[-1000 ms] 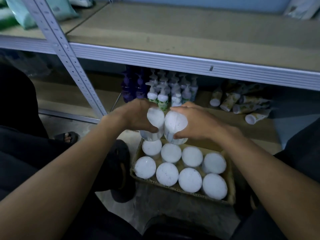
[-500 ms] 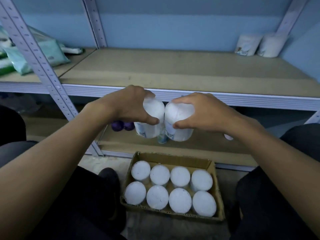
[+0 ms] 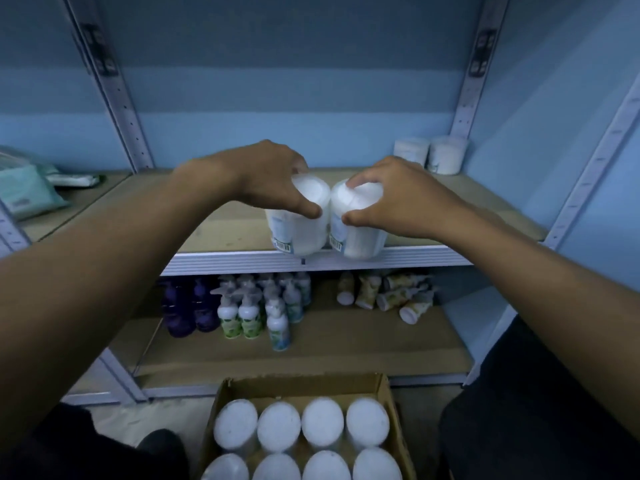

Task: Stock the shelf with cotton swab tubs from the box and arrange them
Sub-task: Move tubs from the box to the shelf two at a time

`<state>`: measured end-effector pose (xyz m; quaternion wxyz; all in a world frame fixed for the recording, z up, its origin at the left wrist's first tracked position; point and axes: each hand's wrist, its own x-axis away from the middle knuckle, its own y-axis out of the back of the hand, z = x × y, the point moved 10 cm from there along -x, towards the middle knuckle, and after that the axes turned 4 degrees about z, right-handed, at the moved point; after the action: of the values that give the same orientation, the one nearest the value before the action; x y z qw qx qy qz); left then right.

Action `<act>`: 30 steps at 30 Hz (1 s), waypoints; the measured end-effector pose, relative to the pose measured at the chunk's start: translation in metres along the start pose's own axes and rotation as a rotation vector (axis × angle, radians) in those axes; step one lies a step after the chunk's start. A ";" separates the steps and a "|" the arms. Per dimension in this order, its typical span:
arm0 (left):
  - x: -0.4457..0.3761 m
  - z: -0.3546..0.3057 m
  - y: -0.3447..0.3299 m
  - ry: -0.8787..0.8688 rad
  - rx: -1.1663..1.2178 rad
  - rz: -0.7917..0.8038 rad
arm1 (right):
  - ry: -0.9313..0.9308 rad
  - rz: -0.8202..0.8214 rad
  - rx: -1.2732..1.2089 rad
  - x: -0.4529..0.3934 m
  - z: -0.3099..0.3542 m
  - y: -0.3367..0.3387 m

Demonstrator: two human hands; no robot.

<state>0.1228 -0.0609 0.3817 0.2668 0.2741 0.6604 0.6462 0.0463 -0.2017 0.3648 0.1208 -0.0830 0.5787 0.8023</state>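
Note:
My left hand (image 3: 268,180) grips a white cotton swab tub (image 3: 301,230) by its lid from above. My right hand (image 3: 391,197) grips a second tub (image 3: 360,235) the same way. Both tubs touch side by side, in front of the front edge of the wooden middle shelf (image 3: 242,230). Two more tubs (image 3: 429,155) stand at the shelf's back right corner. The cardboard box (image 3: 308,384) on the floor below holds several tubs (image 3: 301,427) with white lids up.
The lower shelf (image 3: 329,344) carries purple bottles (image 3: 188,306), white pump bottles (image 3: 256,306) and lying tubes (image 3: 388,294). Green packets (image 3: 24,190) lie on the neighbouring shelf at left. Metal uprights (image 3: 114,88) frame the bay. My dark-clothed knees flank the box.
Both hands have lifted the two tubs from just above the box up to the middle shelf's front edge. The camera has tilted upward with them.

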 end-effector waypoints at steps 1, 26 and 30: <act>-0.009 -0.002 0.003 -0.003 -0.003 -0.003 | -0.011 -0.006 0.009 -0.005 -0.005 0.003; -0.097 -0.016 -0.028 -0.039 0.064 0.099 | -0.193 0.071 0.082 -0.039 -0.067 -0.009; -0.087 -0.029 -0.028 -0.137 0.071 -0.014 | -0.162 0.000 0.172 -0.026 -0.057 -0.009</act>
<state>0.1636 -0.1435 0.3546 0.3061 0.3221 0.6651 0.6002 0.0736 -0.2553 0.3457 0.1739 -0.0070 0.6338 0.7537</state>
